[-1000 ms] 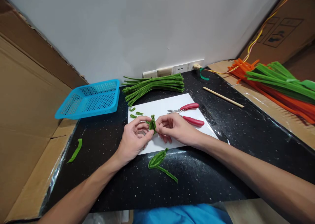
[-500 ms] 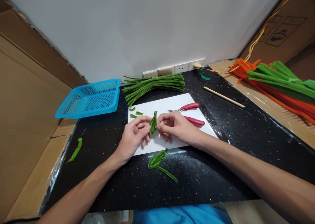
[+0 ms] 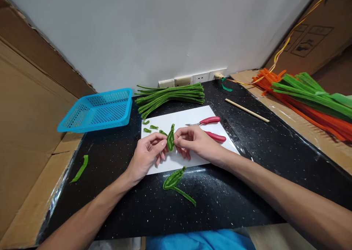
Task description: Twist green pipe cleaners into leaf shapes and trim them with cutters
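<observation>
A leaf shape bent from green pipe cleaner (image 3: 170,139) stands upright between my two hands, above a white sheet (image 3: 189,114). My left hand (image 3: 150,150) pinches its left edge with thumb and forefinger. From the other side, my right hand (image 3: 192,142) pinches the right edge. A second pipe-cleaner leaf with a stem (image 3: 173,179) lies on the black tabletop in front of the sheet. Several short green pieces (image 3: 154,127) rest at the sheet's upper left. Red-handled pliers (image 3: 210,120) lie behind my right hand, which partly covers them.
A bundle of green pipe cleaners (image 3: 170,97) lies near the wall. To the left is a blue basket (image 3: 106,112), with a green strip (image 3: 80,168) nearer me. At right are a wooden stick (image 3: 247,110), more green stems (image 3: 310,90), orange stems (image 3: 310,121) and a yellow cord (image 3: 286,43).
The held leaf has turned slightly, so its inner loops show more plainly. Both hands keep their pinch. The whole view has shifted a little.
</observation>
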The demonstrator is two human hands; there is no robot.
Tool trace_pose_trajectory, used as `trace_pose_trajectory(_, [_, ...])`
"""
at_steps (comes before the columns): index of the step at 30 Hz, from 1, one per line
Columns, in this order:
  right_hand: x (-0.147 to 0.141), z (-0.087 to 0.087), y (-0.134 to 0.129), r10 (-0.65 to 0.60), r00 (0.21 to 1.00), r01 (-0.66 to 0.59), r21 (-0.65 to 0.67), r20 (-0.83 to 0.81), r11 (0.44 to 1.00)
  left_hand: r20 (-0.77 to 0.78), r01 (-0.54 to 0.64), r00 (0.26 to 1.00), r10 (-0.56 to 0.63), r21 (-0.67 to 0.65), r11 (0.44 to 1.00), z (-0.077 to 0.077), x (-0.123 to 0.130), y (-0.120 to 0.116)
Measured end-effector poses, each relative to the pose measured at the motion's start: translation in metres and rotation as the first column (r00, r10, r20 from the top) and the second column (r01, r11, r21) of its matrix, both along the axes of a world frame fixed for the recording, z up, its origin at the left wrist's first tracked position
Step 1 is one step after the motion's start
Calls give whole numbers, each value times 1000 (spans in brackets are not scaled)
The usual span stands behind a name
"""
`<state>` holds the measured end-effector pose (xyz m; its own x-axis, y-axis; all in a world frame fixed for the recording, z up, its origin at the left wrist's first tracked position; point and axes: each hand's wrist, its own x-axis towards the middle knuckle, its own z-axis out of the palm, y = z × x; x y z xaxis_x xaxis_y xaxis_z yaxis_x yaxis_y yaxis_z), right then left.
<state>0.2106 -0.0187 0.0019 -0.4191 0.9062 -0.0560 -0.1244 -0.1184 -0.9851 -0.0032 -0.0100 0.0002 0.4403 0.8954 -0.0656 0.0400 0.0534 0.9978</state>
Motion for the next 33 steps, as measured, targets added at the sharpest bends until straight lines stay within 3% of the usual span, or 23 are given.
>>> trace_pose_trajectory(6, [0, -2, 0, 7, 1000, -7, 1, -2, 1000, -21, -24, 999, 24, -12, 1000, 2, 3, -2])
trace_pose_trajectory(13, [0, -3, -4, 40, 999, -40, -13, -10, 999, -36, 15, 999, -16, -22, 1000, -5, -1, 0])
trace_pose_trajectory(17, [0, -3, -4, -21, 999, 20, -25, -32, 999, -5, 23, 1000, -23, -13, 1000, -7, -1, 0])
trace_pose_trajectory(26, [-4, -4, -4, -51, 998, 51, 0, -36, 999, -138, 110, 984, -115, -47, 993, 9, 0, -3])
trace_pose_trajectory(33, [-5, -2, -7, -57, 996, 56, -12, -65, 998, -117, 222, 966, -230, -76, 972, 15, -2, -4])
